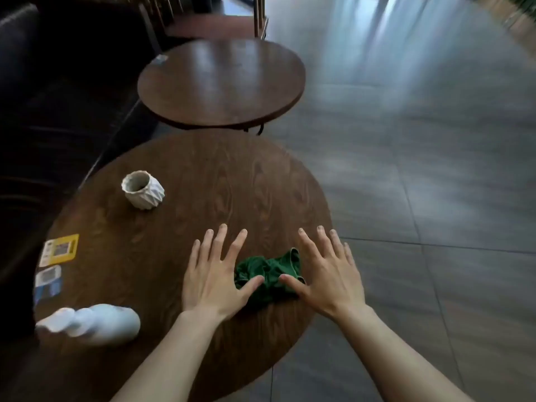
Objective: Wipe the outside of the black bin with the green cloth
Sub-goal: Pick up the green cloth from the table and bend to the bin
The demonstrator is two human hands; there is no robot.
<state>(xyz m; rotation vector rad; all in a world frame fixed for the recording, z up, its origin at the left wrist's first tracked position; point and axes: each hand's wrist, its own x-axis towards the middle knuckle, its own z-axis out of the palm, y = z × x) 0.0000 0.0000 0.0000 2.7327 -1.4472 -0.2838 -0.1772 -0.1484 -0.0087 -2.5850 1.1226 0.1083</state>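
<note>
The green cloth [271, 275] lies crumpled on the round wooden table [179, 181], near its right edge. My left hand [216, 274] is spread flat just left of the cloth, its thumb resting on the cloth's edge. My right hand [327, 274] is spread on the other side, partly past the table's edge, its thumb touching the cloth too. Neither hand grips anything. No black bin is in view.
A white faceted pot [143, 190] stands at the table's far left. A white ribbed vase [95, 323] lies at the near left, with stickers [58, 249] at the left edge. A second round table [222, 82] stands beyond. Dark seating runs along the left; grey tiled floor lies right.
</note>
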